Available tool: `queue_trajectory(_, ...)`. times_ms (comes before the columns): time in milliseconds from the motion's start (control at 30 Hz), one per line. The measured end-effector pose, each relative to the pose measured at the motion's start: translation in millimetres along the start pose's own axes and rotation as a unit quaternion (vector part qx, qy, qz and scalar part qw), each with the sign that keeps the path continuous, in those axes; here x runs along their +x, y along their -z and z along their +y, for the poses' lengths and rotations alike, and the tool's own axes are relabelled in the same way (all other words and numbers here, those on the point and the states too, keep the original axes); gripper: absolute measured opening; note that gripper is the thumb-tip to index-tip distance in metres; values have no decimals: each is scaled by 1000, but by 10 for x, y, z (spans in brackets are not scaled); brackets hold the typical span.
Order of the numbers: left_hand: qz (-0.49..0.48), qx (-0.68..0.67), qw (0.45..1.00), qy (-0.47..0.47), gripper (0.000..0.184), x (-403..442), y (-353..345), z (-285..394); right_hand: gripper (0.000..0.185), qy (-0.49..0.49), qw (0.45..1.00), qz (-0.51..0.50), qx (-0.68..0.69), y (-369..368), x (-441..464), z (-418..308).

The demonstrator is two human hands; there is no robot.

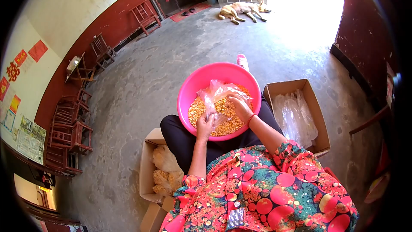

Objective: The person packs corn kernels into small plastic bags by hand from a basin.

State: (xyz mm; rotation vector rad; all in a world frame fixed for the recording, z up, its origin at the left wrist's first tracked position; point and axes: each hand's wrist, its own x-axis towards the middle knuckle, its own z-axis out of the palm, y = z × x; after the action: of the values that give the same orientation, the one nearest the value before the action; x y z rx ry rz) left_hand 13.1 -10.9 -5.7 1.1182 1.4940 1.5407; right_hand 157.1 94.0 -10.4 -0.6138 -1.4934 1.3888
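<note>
There is one pink basin (191, 90), one dog (241, 9) and two slippers (185, 13).

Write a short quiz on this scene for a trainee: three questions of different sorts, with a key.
1. Multiple choice: what lies in the basin under the bag?
a) potatoes
b) corn
c) shirts

2. True or false: the left hand is well away from the bag.

3. Fill in: the red band is on the ____ wrist.

Key: 1. b. 2. False; its fingers grip the bag. 3. Right.
</note>
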Motion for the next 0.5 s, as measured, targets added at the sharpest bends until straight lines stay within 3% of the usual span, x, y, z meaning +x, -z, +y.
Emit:
queue_trajectory(67,4,3,1000,0,13,1,3,-3,26,43,999,7,-32,-49,-17,-47)
queue_trajectory(300,-5,7,1000,17,14,-1,8,15,26,-47,993,-58,-96,-96,-69,-227)
queue_trajectory(367,-11,9,1000,20,15,-6,9,45,24,-193,949,-245,-51,-101,-90,-294)
queue_trajectory(400,-19,-14,999,25,15,-14,10,59,23,-187,940,-266,-102,-170,-141,-319)
queue_trajectory(433,-28,-36,999,30,15,-22,11,75,24,-93,929,-313,-174,-187,-156,-153)
queue_trajectory(500,-18,-31,999,10,15,-7,-2,17,23,3,856,-396,-332,-223,-169,-34)
